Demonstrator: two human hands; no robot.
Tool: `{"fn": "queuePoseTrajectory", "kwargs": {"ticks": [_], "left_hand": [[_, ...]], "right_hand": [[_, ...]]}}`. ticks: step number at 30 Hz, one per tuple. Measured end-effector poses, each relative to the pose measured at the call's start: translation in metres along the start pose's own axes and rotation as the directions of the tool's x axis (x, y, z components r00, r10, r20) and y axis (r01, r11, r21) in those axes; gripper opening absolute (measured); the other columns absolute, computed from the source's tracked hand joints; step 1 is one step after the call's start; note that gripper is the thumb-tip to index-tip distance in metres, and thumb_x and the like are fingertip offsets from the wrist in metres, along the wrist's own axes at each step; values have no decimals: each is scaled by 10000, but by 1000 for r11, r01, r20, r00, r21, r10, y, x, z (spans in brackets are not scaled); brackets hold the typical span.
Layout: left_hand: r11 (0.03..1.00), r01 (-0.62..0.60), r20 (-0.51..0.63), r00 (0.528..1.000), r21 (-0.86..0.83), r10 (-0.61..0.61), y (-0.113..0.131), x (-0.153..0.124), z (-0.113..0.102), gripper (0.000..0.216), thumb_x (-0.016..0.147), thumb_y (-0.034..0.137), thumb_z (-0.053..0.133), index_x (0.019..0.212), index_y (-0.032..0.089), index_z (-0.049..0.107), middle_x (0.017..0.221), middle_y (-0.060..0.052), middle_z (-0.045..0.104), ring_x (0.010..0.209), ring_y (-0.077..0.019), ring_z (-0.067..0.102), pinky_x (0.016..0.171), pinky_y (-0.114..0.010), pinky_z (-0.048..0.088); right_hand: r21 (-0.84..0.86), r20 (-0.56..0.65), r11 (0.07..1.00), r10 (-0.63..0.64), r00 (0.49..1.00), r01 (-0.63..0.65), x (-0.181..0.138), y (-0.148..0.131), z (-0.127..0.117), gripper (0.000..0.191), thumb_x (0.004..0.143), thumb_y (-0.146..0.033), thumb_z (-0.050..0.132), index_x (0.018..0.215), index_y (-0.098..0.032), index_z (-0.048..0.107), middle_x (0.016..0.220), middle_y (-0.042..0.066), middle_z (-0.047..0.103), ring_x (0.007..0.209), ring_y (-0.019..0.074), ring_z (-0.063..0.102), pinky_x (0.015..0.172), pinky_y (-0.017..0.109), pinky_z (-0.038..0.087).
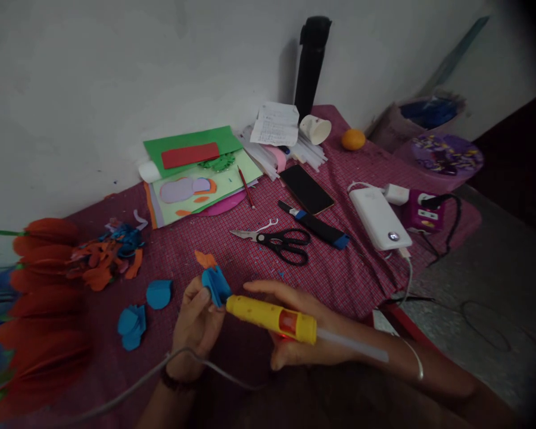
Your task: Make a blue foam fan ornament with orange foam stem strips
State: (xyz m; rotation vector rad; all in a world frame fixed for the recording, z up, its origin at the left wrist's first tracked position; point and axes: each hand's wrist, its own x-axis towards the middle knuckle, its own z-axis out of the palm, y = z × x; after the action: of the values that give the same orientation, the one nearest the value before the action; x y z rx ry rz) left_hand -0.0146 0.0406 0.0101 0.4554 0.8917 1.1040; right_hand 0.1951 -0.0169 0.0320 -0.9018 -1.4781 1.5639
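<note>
Between the thumb and fingers of my left hand is a folded blue paper piece, with an orange paper bit at its top. My right hand grips a yellow hot glue gun, its nozzle at the lower edge of the blue paper; I cannot tell whether they touch. A clear glue stick sticks out of the gun's back end. Left of my left hand lie a single blue paper piece and a small pile of blue paper pieces.
Scissors, a utility knife and a phone lie beyond my hands. Orange paper flowers and scraps occupy the left. A power bank stands near a purple socket box. A cable crosses my left wrist.
</note>
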Motion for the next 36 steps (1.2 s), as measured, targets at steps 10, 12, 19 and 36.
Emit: {"fn": "queuePoseTrajectory", "kwargs": {"ticks": [10,12,19,36], "left_hand": [[974,-35,-21,999,-225,31,-1,11,-10,196,637,79,767,713,158,605,605,46,580,499,-34,499,429,-83,403],[975,-39,-9,999,-217,38,-3,13,-10,190,652,75,751,679,164,586,583,50,559,503,-38,505,419,-82,388],[983,-179,42,983,37,178,-4,11,-7,287,612,187,802,519,158,531,508,52,513,465,-51,446,458,-146,411],[980,-176,47,984,87,173,1,2,5,281,547,221,837,500,161,567,472,52,531,432,-52,419,439,-161,398]], "right_hand": [[464,-89,885,-6,996,47,7,7,-10,754,747,-554,688,1354,-204,410,754,-20,536,637,100,483,622,252,418],[478,-168,872,-24,986,103,9,8,-12,710,791,-557,638,1351,-183,415,687,-36,510,619,109,485,651,277,428],[461,-66,886,-23,998,51,4,-1,-3,718,772,-421,720,1366,-208,378,780,-15,533,643,95,472,626,245,424],[154,-21,988,0,1000,3,-4,-7,-2,776,766,-341,738,1414,-261,319,937,19,577,682,91,499,591,210,413]]}}
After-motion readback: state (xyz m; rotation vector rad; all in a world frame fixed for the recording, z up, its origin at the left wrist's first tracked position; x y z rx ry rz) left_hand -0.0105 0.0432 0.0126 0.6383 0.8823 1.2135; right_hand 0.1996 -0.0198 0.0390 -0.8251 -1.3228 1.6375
